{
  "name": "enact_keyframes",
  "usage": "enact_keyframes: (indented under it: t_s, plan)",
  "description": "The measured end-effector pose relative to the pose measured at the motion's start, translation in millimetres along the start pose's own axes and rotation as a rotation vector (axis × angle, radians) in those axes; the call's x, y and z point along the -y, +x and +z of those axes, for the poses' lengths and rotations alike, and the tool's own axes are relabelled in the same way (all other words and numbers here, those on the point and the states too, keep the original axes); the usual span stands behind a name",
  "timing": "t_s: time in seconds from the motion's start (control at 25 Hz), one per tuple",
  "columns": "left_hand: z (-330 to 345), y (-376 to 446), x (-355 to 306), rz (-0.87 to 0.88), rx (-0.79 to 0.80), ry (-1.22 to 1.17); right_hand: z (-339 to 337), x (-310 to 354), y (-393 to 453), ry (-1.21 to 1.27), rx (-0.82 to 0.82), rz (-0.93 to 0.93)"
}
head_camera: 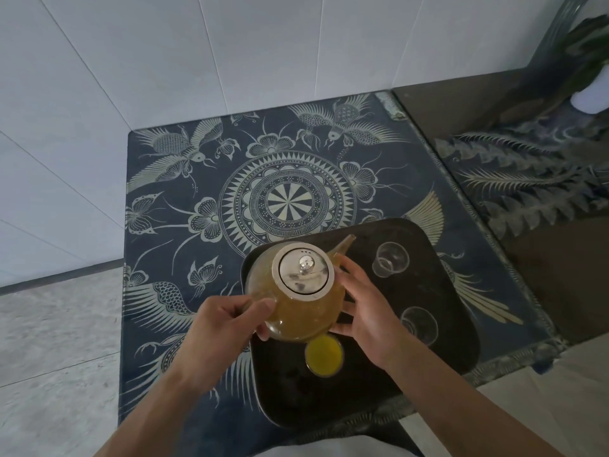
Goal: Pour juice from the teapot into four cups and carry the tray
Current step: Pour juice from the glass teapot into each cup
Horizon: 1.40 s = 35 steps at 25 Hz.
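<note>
A glass teapot (306, 308) full of yellow juice, with a metal lid (303, 270), hangs above the black tray (454, 341), its spout pointing to the far right. My left hand (227, 324) grips its handle. My right hand (365, 308) rests flat against the pot's right side. Just below the pot stands a glass cup (324, 355) filled with juice. Two empty glass cups stand on the tray's right side, one far (390, 259) and one near (419, 324). A fourth cup is not visible; the pot may hide it.
The tray sits on the near right part of a table covered with a dark blue cloth (197, 206) patterned with birds and flowers. White wall panels rise behind. A plant in a white pot (590, 94) stands at the far right on a darker surface.
</note>
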<state>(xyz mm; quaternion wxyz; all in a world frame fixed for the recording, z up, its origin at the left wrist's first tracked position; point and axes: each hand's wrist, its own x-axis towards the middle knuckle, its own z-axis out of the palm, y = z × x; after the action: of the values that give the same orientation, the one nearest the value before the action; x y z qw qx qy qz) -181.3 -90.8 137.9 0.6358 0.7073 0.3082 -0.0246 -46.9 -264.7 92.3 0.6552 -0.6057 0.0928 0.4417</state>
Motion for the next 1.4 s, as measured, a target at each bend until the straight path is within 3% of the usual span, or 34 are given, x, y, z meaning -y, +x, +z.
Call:
enact_keyframes:
  t_s: [0.64, 1.24, 1.4]
  plan:
    - [108, 10, -22, -0.089, -0.094, 0.035, -107, 26, 15, 0.027, 0.133, 0.12]
    - [141, 28, -32, -0.287, -0.172, 0.208, -133, 5, 34, 0.13, 0.174, 0.29]
    - [138, 36, -33, -0.322, -0.119, 0.239, -134, 0, 39, 0.157, 0.185, 0.309]
